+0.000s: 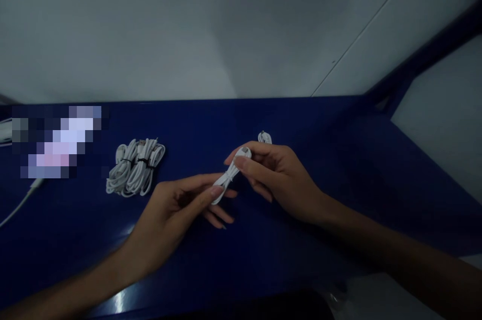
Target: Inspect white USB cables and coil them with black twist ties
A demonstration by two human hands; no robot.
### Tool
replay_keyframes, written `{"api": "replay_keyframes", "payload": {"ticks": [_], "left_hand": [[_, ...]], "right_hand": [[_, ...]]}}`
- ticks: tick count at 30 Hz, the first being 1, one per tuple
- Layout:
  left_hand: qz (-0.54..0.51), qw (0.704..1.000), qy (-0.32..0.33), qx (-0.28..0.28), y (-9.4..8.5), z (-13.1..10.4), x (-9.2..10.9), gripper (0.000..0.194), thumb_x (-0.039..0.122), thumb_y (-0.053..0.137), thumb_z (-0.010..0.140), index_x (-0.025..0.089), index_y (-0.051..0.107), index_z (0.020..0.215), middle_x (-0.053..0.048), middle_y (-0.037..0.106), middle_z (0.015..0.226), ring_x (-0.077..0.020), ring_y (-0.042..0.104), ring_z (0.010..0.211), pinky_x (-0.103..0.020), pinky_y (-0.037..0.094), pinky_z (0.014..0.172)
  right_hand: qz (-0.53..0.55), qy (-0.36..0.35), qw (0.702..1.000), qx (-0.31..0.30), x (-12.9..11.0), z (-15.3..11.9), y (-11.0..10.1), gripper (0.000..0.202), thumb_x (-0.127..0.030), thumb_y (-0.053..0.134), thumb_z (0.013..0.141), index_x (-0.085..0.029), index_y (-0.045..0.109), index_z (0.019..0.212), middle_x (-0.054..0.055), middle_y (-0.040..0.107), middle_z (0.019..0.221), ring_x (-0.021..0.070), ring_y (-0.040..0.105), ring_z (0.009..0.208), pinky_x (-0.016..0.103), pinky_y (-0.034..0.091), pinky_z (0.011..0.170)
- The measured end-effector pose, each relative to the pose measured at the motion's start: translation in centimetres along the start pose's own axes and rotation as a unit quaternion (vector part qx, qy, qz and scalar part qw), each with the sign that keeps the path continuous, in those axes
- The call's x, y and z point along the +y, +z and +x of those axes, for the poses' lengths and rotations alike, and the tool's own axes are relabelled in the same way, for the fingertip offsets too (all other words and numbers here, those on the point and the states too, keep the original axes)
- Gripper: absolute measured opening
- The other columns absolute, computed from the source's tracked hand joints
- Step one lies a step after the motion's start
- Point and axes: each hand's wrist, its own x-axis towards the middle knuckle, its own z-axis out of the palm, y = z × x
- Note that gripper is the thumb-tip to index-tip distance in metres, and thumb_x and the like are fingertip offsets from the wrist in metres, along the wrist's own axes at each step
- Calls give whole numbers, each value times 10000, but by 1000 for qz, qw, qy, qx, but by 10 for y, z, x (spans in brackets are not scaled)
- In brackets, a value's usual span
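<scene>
A coiled white charging cable (228, 176), tied round its middle, is held between both hands above the blue table. My left hand (188, 202) pinches its lower end between thumb and fingers. At the upper end, by a metal connector, my right hand (269, 167) grips the cable with thumb and forefinger. Behind my right hand lies another coiled white cable (265, 137), partly hidden by the hand. Several white cables in a tied pile (136, 167) rest to the left, bound with black ties.
The blue table (211, 124) meets a pale wall (181, 38) at its back edge. On the far left is a blurred-out, lit object (66, 141) with a white cord (20, 204) running from it. A blue frame bar (425, 54) slants along the right.
</scene>
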Motion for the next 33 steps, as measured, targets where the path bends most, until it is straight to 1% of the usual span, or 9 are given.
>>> {"api": "replay_keyframes", "payload": {"ticks": [4, 6, 10, 13, 16, 20, 24, 28, 33], "left_hand": [[12, 1000, 1, 24, 1, 1, -1, 358, 295, 886, 964, 223, 849, 1313, -40, 897, 868, -187, 858, 745, -227, 716, 716], [20, 999, 3, 36, 2, 0, -2, 377, 274, 935, 907, 217, 863, 1273, -26, 882, 796, -182, 849, 723, -216, 710, 715], [43, 996, 25, 70, 3, -1, -1, 301, 265, 952, 884, 246, 900, 1181, -11, 878, 785, -173, 842, 709, -205, 699, 705], [63, 992, 48, 95, 4, -2, 1, 336, 239, 964, 868, 282, 904, 1196, 8, 874, 788, -161, 830, 689, -203, 695, 705], [67, 991, 53, 102, 4, -3, 2, 343, 258, 951, 889, 287, 896, 1226, 4, 882, 816, -158, 829, 701, -203, 694, 719], [32, 996, 11, 77, 1, -2, 1, 239, 303, 921, 931, 231, 903, 1158, -24, 886, 801, -170, 840, 716, -204, 695, 718], [-21, 998, -32, 42, -2, 3, 2, 155, 295, 911, 944, 199, 891, 1065, -39, 887, 801, -163, 837, 702, -197, 692, 701], [-37, 999, -35, 14, -4, 7, 2, 95, 284, 885, 970, 194, 883, 1001, -41, 883, 808, -154, 834, 712, -187, 685, 700], [-26, 999, -39, -4, -6, 6, 0, 112, 300, 848, 1005, 190, 866, 1003, -41, 878, 821, -164, 844, 721, -198, 689, 701]], "right_hand": [[-11, -6, 999, 49, 1, 3, -1, 385, -546, 760, 1040, -192, 753, 892, -85, 516, 558, 62, 395, 413, 238, 307, 418], [-9, -9, 998, 67, 3, 4, -3, 388, -538, 776, 1033, -182, 756, 878, -78, 537, 589, 53, 409, 415, 240, 300, 420], [18, 9, 998, 53, 8, 6, -6, 375, -512, 772, 1046, -176, 766, 878, -59, 608, 663, 38, 441, 433, 226, 339, 444], [50, 22, 998, 36, 12, 6, -7, 351, -516, 762, 1053, -180, 805, 962, -43, 652, 728, 36, 471, 446, 212, 354, 435], [61, 20, 997, 32, 13, 6, -8, 345, -520, 759, 1057, -183, 827, 1022, -41, 659, 750, 31, 487, 453, 196, 363, 432], [64, 13, 998, 23, 11, 4, -7, 306, -486, 751, 1071, -191, 831, 1072, -47, 659, 749, 26, 493, 452, 178, 368, 429], [64, 4, 998, 25, 11, 2, -6, 301, -484, 752, 1072, -195, 834, 1073, -52, 649, 737, 22, 499, 456, 164, 377, 434], [59, 4, 998, 19, 11, 2, -5, 285, -472, 751, 1077, -200, 836, 1069, -49, 657, 742, 23, 507, 466, 160, 379, 437], [50, 4, 999, 20, 8, 2, -3, 300, -460, 765, 1065, -174, 802, 985, -51, 656, 711, 30, 508, 467, 167, 390, 450]]}}
